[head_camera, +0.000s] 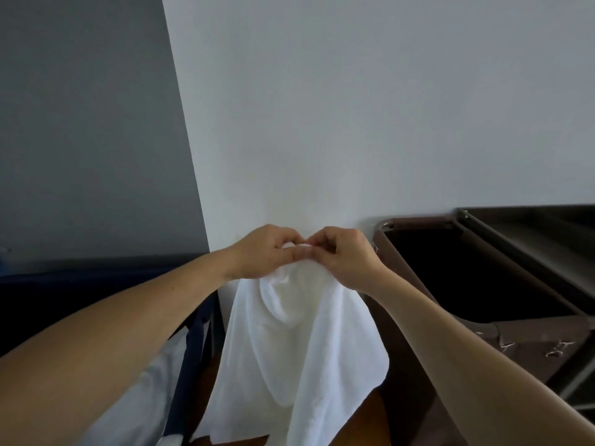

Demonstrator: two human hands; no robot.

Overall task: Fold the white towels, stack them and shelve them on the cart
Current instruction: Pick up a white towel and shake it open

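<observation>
Most of the view is taken up by a pale wall (354, 107), with a darker grey wall (87, 123) seen to the left of a slanting corner line. At the right, a brown cart (531, 336) is seen against the pale wall; its open top compartment is dark inside, and a second, greyer tray section is attached behind it at the far right. At the lower left, a dark blue bin (193, 342) is partly seen, with pale cloth (151, 391) lying inside it. A strip of brown floor (360, 423) is visible along the bottom edge.

Between the bin and the cart, a white towel (289, 349) is held up in the air in front of the pale wall, hanging down in loose folds from its top edge and reaching the bottom of the frame. It is not resting on the cart.

The left hand (264, 252) and the right hand (347, 252) are brought together, fingertips touching, at the top of the towel; both are closed in a pinch on its upper edge, with the cloth bunched between them
</observation>
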